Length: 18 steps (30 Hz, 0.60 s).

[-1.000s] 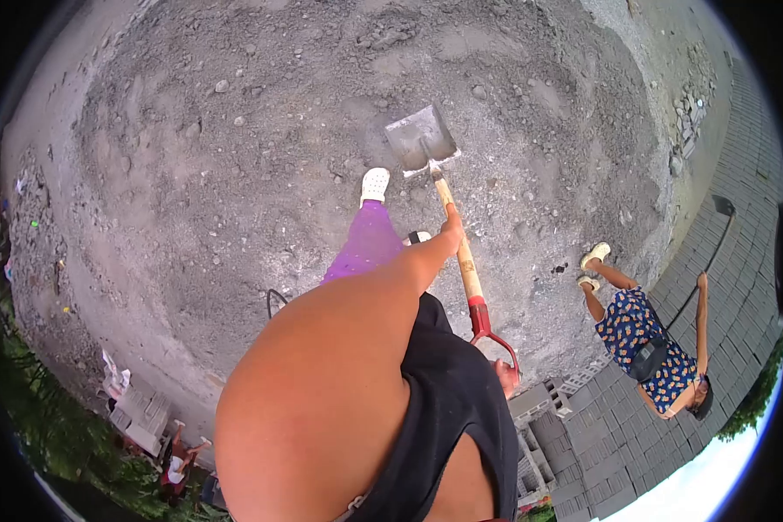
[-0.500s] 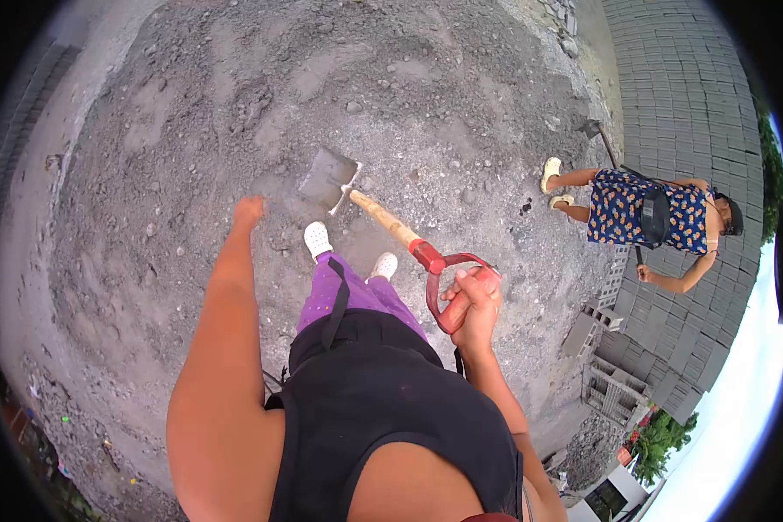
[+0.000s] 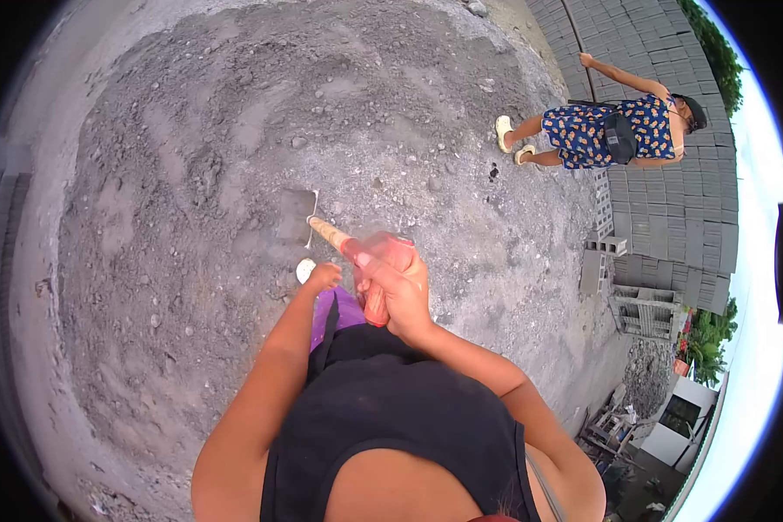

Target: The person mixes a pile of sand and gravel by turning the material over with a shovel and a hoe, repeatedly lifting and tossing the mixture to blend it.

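My right hand [image 3: 396, 291] is wrapped round the red D-shaped grip [image 3: 376, 306] of a shovel; the grip is partly smeared by motion. A pale wooden shaft [image 3: 331, 235] runs from it up and left to the grey metal blade [image 3: 297, 209], which lies low against the gravelly ground and blends into it. Just below the shaft, my left hand [image 3: 325, 277] is apart from it, fingers loosely bent and nothing seen in them. One white clog [image 3: 304, 271] shows beside that hand.
Loose grey sand and gravel [image 3: 191, 174] spreads around me. At upper right, a person in a patterned dress [image 3: 583, 135] grips a long-handled tool [image 3: 576, 30]. Stacked grey blocks [image 3: 670, 209] stand behind them, with loose hollow blocks [image 3: 613, 246] nearby.
My left hand has swung inward, close to the shaft. The right hand and shovel grip have moved left, toward my body's middle. The other person's tool is now raised differently; the view has shifted.
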### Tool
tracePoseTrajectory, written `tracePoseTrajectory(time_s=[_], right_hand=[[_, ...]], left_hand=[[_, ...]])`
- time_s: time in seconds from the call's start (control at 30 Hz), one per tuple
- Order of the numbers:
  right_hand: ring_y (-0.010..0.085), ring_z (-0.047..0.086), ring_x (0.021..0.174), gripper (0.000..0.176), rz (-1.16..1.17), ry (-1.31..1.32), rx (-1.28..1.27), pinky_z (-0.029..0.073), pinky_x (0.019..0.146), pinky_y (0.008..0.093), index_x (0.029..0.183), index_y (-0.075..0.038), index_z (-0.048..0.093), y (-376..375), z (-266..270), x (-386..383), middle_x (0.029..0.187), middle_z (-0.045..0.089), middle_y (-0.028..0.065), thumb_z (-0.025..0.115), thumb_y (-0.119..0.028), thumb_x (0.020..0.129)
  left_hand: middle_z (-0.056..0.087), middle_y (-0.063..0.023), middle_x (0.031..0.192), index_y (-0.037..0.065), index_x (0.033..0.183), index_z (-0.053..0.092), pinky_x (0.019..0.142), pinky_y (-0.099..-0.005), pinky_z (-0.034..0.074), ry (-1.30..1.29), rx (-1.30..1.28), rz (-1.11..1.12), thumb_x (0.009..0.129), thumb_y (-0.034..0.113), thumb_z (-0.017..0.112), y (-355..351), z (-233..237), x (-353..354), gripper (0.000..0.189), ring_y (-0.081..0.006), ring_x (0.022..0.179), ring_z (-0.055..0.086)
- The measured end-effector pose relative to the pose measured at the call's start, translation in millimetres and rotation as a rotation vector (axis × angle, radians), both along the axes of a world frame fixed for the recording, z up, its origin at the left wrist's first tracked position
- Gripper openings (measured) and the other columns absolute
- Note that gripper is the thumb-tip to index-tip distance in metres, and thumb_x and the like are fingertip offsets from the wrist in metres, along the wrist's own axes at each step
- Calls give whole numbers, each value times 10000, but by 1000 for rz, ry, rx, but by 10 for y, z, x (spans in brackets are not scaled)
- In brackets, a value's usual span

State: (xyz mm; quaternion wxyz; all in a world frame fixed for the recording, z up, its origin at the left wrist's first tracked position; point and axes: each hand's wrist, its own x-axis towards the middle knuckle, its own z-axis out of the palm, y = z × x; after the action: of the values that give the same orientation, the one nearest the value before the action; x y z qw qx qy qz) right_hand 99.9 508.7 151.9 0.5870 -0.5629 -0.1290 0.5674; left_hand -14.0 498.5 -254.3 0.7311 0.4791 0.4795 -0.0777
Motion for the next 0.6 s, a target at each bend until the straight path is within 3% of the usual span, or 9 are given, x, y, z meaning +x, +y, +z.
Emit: tracePoseTrajectory(time_s=[0.07,0.17,0.27,0.33,0.37,0.4,0.43,0.47,0.6], right_hand=[[102,514,534,120,-1,4,2,425,493,247,825,-20,528,-49,-54,-2,666,542,38,635,-46,779],[106,522,538,174,12,2,-11,443,494,254,862,-26,499,-77,-39,19,702,543,45,649,-39,774],[113,524,531,177,-7,-17,-50,444,486,257,857,-29,493,-104,1,-41,687,541,48,647,-47,773],[116,525,526,188,-36,-31,-69,445,480,258,861,-30,487,-152,-8,-63,678,538,49,650,-54,771],[118,524,519,211,5,-21,-55,446,474,261,874,-32,480,-160,-46,-31,677,535,49,658,-57,764],[120,523,511,234,44,-12,-44,447,467,263,886,-34,472,-176,-58,-5,676,532,49,666,-61,758],[120,523,511,234,36,-19,-38,447,467,263,886,-34,472,-190,-46,-5,676,532,49,666,-61,758],[121,521,506,248,15,-11,-45,447,463,265,892,-35,468,-206,-41,-19,683,533,51,672,-62,753],[122,521,509,267,13,54,-38,448,464,262,891,-36,467,-245,-56,-19,701,538,56,686,-63,741]], left_hand=[[644,-76,839,61,1026,590,559,-337,475,-53,248,-266,815,227,484,-46,-3,125,288,-196,623,583],[640,-80,793,36,948,619,511,-310,476,-69,11,-3,761,130,561,-53,234,96,218,-171,587,592],[634,-95,767,20,924,620,526,-329,485,-4,67,-14,731,94,599,9,223,-424,208,-174,593,600],[631,-107,753,17,926,624,531,-340,485,106,101,75,735,140,606,-13,-337,-1042,228,-189,585,603],[629,-117,746,20,910,632,519,-354,478,303,37,215,763,186,585,85,-109,-1235,227,-204,572,599],[630,-97,729,46,937,626,489,-357,461,349,386,-28,804,224,545,-15,-948,-1746,236,-210,559,587],[630,-75,748,66,970,609,495,-369,456,337,9,634,832,270,495,2,-475,-1899,271,-231,541,565],[627,-69,818,83,1040,577,546,-385,462,344,-73,767,835,317,453,-35,-811,-2254,335,-241,605,569],[616,-96,930,66,1102,525,663,-399,454,314,-131,992,848,340,386,-80,-57,-2725,398,-230,723,556]])
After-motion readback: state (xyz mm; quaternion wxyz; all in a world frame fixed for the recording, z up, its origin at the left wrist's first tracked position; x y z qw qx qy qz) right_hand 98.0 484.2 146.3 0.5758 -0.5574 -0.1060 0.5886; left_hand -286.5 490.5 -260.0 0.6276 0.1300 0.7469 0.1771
